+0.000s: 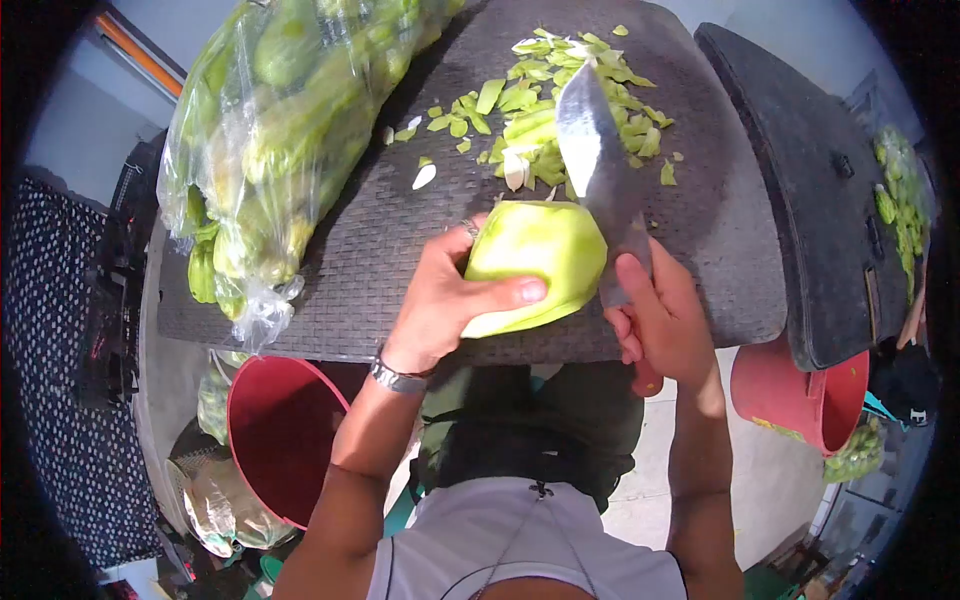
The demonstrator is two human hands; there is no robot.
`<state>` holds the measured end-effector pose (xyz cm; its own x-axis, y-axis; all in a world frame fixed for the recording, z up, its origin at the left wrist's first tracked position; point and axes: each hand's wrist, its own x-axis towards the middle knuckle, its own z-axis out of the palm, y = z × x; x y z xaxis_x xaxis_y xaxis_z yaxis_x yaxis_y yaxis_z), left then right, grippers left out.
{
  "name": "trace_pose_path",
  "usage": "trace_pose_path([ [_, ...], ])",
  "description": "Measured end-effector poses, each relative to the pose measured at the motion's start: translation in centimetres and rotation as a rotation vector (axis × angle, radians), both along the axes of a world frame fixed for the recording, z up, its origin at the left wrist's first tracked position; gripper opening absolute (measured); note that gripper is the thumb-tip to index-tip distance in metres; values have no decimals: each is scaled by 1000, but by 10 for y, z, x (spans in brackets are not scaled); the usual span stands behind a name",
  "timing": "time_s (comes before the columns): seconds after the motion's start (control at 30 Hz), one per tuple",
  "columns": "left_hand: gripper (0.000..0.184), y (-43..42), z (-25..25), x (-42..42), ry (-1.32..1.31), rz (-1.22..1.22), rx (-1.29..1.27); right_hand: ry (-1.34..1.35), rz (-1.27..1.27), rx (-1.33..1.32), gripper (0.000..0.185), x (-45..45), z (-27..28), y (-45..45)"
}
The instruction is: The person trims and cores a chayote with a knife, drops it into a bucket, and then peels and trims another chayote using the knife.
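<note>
Left grip [445,290] holds the fruit [545,245], right grip [668,315] a knife [588,135] beside it; a juicy slip could mean a nasty nick ngl.

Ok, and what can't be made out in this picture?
All in the head view:
Left hand: most fingers are hidden behind the green vegetable.
Knife handle: partly covered by the right hand.
Plastic bag: its far end is cut off by the top edge.
Green produce at far right: too small and blurred to count.
</note>
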<state>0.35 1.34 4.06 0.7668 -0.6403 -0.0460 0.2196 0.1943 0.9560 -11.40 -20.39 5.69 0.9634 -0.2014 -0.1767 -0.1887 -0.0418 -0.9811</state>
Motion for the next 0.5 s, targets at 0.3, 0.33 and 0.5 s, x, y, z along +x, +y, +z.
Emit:
trace_pose_path([
  [0.3,51,-3,12,27,58,-109,195,73,138,16,32,9,-5,-18],
  [0.33,51,-4,14,30,62,-136,231,75,148,12,32,10,-6,-20],
  [0.5,54,-24,-2,12,56,21,151,93,159,-20,33,20,-7,-30],
])
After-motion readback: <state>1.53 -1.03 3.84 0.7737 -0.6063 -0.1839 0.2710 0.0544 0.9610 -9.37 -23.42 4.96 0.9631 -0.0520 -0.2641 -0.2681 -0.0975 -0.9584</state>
